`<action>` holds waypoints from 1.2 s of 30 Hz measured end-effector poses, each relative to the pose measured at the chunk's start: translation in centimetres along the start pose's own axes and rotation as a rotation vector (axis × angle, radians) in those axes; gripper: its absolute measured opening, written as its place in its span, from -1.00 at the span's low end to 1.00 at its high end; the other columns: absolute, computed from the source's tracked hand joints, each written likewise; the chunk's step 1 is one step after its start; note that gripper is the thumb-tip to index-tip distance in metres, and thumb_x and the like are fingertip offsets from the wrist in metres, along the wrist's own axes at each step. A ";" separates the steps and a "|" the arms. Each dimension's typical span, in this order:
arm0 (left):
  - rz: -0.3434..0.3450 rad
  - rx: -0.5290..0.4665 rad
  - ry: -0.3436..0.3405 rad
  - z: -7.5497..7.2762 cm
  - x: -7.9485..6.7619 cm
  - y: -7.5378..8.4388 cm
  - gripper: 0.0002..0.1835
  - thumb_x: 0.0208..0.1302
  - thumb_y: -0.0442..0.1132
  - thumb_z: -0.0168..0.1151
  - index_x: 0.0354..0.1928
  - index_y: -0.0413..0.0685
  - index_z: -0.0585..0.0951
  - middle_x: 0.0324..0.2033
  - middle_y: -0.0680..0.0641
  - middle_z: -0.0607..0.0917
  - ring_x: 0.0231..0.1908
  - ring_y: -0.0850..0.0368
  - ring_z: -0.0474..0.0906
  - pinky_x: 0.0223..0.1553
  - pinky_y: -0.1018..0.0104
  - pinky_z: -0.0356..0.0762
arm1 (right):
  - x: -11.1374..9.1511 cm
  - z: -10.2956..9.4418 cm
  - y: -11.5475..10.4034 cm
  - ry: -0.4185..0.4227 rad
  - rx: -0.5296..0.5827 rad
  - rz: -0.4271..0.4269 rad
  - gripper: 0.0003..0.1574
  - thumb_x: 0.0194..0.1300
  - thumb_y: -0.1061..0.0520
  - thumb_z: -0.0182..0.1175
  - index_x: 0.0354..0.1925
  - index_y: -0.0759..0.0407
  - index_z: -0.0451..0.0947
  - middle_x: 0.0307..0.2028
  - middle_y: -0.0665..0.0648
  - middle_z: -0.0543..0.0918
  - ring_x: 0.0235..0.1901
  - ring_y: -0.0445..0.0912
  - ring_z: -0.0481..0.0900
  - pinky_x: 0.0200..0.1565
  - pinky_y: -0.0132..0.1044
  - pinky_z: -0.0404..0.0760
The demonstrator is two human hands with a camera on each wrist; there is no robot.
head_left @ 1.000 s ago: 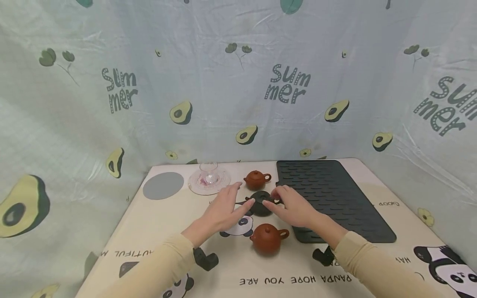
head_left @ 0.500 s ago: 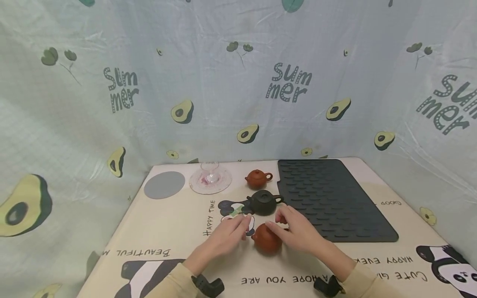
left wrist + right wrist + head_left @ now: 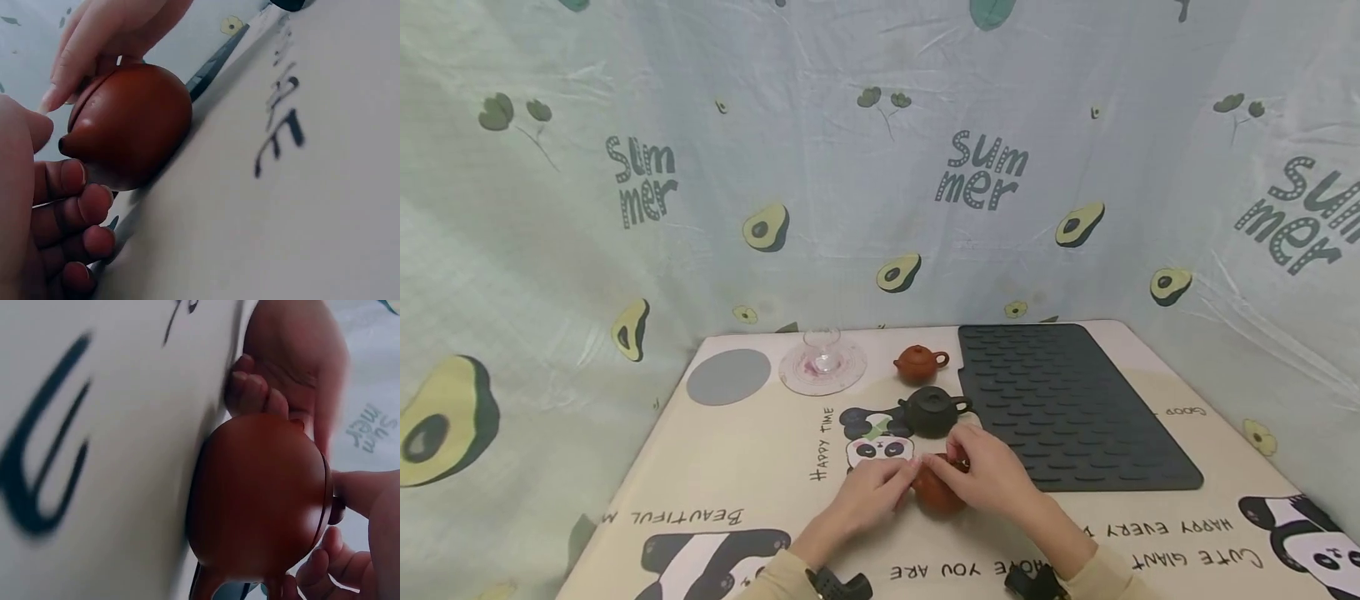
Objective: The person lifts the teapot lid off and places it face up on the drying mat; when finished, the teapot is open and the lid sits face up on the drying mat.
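A round reddish-brown clay teapot (image 3: 938, 498) stands on the printed table mat between both hands. My right hand (image 3: 996, 475) holds it from the right, with the thumb at the lid knob (image 3: 337, 510) and curled fingers beside the handle (image 3: 209, 581). From the other side, my left hand (image 3: 872, 492) has its loosely bent fingers around the spout (image 3: 70, 144), close against the pot's body. Just behind are a black teapot (image 3: 931, 412) and, farther back, a smaller reddish-brown teapot (image 3: 917, 364).
A dark ridged mat (image 3: 1045, 408) lies to the right. A clear glass cup (image 3: 823, 354) stands on a round patterned coaster (image 3: 801, 381) at the back left, beside a grey disc (image 3: 728, 377). A printed curtain (image 3: 820, 167) closes off the back and sides.
Both hands have left the black teapot and come nearer to the front reddish-brown one. The right hand reached it first; the left has since closed in on its spout.
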State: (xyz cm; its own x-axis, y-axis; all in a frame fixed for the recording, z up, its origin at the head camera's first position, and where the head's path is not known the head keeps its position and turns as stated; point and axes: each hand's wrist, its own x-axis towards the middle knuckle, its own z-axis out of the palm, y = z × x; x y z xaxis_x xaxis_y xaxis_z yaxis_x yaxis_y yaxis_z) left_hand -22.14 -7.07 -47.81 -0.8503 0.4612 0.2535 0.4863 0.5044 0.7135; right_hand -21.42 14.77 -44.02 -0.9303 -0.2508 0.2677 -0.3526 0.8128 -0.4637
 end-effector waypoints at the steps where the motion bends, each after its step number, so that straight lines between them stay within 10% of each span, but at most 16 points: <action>1: 0.004 -0.011 0.003 0.2 -0.1 0.0 -0.46 0.62 0.16 -0.12 -0.53 0.14 0.54 -0.70 0.24 0.43 -0.60 0.34 0.39 -0.48 0.39 0.29 | -0.1 0.1 0.0 0.006 0.008 0.006 -0.53 0.30 -0.31 0.37 -0.40 -0.12 0.37 -0.51 -0.12 0.38 -0.49 -0.23 0.33 -0.44 -0.31 0.34; 36: 0.028 -0.100 0.057 0.4 -0.4 -0.3 -0.48 0.58 0.10 0.03 -0.58 0.06 0.59 -0.71 0.27 0.39 -0.57 0.37 0.34 -0.48 0.44 0.26 | -1.8 0.0 0.0 0.097 0.220 0.029 -0.76 0.20 -0.17 0.50 -0.27 -0.23 0.63 -0.29 -0.28 0.63 -0.28 -0.29 0.58 -0.27 -0.36 0.62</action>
State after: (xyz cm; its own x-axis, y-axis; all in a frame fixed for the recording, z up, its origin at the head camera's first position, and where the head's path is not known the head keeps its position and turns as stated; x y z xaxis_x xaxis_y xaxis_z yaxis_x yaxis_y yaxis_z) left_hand -21.82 -7.12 -48.38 -0.8480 0.4306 0.3088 0.4899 0.4149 0.7667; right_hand -19.74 15.22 -44.51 -0.9300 -0.1684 0.3267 -0.3492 0.6820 -0.6426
